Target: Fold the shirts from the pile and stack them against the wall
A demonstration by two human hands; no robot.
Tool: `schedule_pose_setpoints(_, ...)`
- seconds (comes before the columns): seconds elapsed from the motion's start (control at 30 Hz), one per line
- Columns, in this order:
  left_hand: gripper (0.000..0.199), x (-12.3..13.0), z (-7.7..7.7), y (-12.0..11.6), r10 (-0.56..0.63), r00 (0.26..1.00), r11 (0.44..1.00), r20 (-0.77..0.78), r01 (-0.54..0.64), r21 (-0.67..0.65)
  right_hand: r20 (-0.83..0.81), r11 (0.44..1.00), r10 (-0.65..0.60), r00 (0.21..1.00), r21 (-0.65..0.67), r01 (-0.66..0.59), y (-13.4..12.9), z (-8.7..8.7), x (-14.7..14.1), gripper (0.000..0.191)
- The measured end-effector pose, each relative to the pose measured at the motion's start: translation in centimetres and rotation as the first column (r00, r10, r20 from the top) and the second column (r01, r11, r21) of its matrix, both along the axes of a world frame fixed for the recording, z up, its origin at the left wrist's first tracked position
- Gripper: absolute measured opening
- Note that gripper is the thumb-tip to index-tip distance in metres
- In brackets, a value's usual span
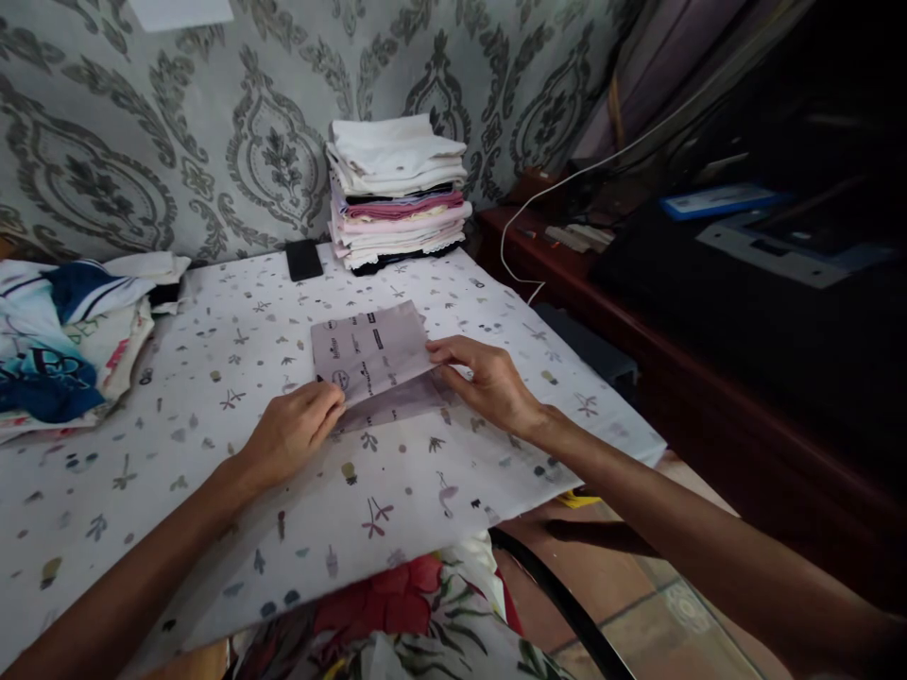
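Note:
A small grey printed cloth (372, 354) lies folded on the patterned white sheet (233, 397) that covers the table. My left hand (294, 430) pinches the cloth's near left corner. My right hand (488, 378) grips its right edge, fingers on the upper layer. The upper layer is lifted a little over the lower one. Both hands are close together near the middle of the table.
A tall stack of folded white and pink cloths (395, 189) stands at the back against the wallpapered wall. A black phone (304, 259) lies beside it. Unfolded colourful garments (63, 331) are heaped at the left. Dark wooden furniture (709, 312) runs along the right.

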State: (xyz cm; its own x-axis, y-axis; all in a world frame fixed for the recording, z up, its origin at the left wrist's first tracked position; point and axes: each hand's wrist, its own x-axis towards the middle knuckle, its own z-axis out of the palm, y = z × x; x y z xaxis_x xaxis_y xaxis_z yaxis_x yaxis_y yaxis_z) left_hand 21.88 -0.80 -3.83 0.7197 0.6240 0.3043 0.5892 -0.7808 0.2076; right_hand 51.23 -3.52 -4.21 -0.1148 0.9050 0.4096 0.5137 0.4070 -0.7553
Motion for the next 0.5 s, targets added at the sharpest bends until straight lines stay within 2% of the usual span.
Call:
schedule_pose_setpoints(0.1,0.026,0.1,-0.6,-0.4,-0.081,0.993,0.987,-0.088,0.092,0.132,0.152,0.997,0.049,0.987,0.056,-0.058,-1.2,-1.5,0.8,0.020)
schedule_pose_setpoints(0.17,0.026,0.1,-0.7,-0.6,-0.123,0.982,0.973,-0.145,0.148,0.175,0.259,0.995,0.062,0.964,0.064,-0.082,-1.8,-2.6,1.4,0.025)
schedule_pose_setpoints(0.23,0.024,0.2,-0.4,-0.7,-0.150,0.975,0.970,-0.166,0.177,0.168,0.356,0.990,0.066,0.932,0.092,-0.105,-2.3,-3.2,1.9,0.029)
schedule_pose_setpoints(0.3,0.023,0.3,0.1,-0.6,-0.152,0.978,0.979,-0.144,0.169,0.118,0.407,0.985,0.044,0.912,0.137,-0.108,-2.4,-3.0,2.2,0.030)
schedule_pose_setpoints(0.4,0.028,1.0,1.1,-0.1,-0.125,0.990,0.992,-0.063,0.126,0.006,0.354,0.988,-0.076,0.932,0.154,0.022,-2.0,-1.7,2.1,0.028)
schedule_pose_setpoints(0.5,0.029,2.7,1.9,0.7,-0.114,0.993,0.989,-0.003,0.113,-0.093,0.321,0.973,-0.220,0.921,0.011,0.229,-1.0,-0.4,1.4,0.024)
